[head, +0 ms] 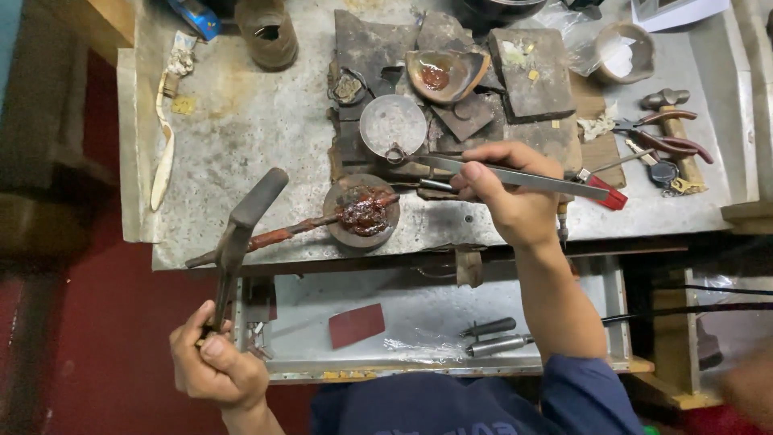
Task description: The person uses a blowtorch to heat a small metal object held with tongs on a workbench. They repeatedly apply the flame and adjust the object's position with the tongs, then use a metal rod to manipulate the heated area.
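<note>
My left hand [216, 364] grips the handle of a metal torch [239, 234], low at the left, below the bench edge; its dark nozzle points up and right. My right hand [507, 193] holds long steel tweezers [483, 171] over the bench. The tweezer tips pinch a small wire ring [394, 154] beside a round shallow metal dish [392, 123]. Just below stands a round block topped with dark red wax [362, 211], with a rusty rod [282, 234] lying across it.
A cracked clay bowl [444, 74] with red residue sits on charred slabs [531, 72]. Red-handled pliers [668, 141] and a hammer [672, 109] lie at right. The open drawer [419, 322] below holds a red sheet [356, 325] and metal punches [493, 337].
</note>
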